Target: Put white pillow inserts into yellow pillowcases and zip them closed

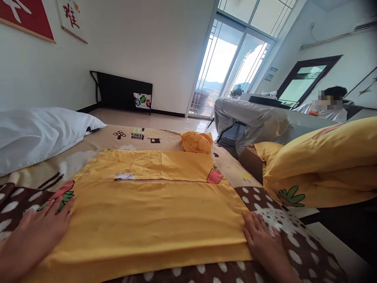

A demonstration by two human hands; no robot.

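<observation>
A yellow pillowcase (159, 212) with carrot prints lies spread out in front of me on a brown and beige patterned blanket (253, 196). An overlapping seam runs across it, with a narrow gap showing along the fold. My left hand (44, 228) rests flat on its left edge, fingers stretched out over a carrot print. On the right edge lies my right hand (262, 236), fingers extended and partly over the blanket. Neither hand grips anything. Past the far edge of the pillowcase sits a bunched yellow cloth (196, 142).
A white pillow (44, 133) lies at the left, a dark object by its tip. Stacked yellow pillows (321, 161) stand at the right over a cardboard box (251, 163). Behind are a plastic-covered table (247, 114), a seated person (330, 104) and a black board (123, 92).
</observation>
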